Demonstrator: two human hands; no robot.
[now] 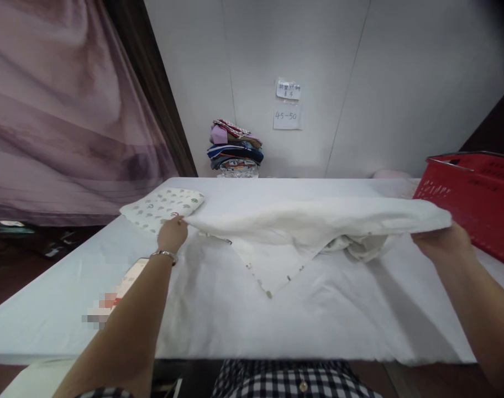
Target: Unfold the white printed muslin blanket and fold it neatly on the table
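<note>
A white cloth (272,249) with small printed marks along its edges is stretched across the middle of the table, one corner pointing toward me. My left hand (173,233), a bracelet at its wrist, pinches the cloth's left end. On the right, my right hand (445,243) grips the other end from below, its fingers partly hidden by the fabric. Just beyond my left hand lies a folded white cloth (163,204) printed with small grey, green and red shapes. Under the raised edge, part of the white cloth hangs in bunched folds.
A white-covered table (318,326) spans the view. At the right edge stands a red plastic basket (479,204). Folded clothes (235,146) are stacked by the wall below taped paper signs (287,116). A flat card or packet (127,279) lies beside my left forearm. A pinkish curtain (69,110) hangs left.
</note>
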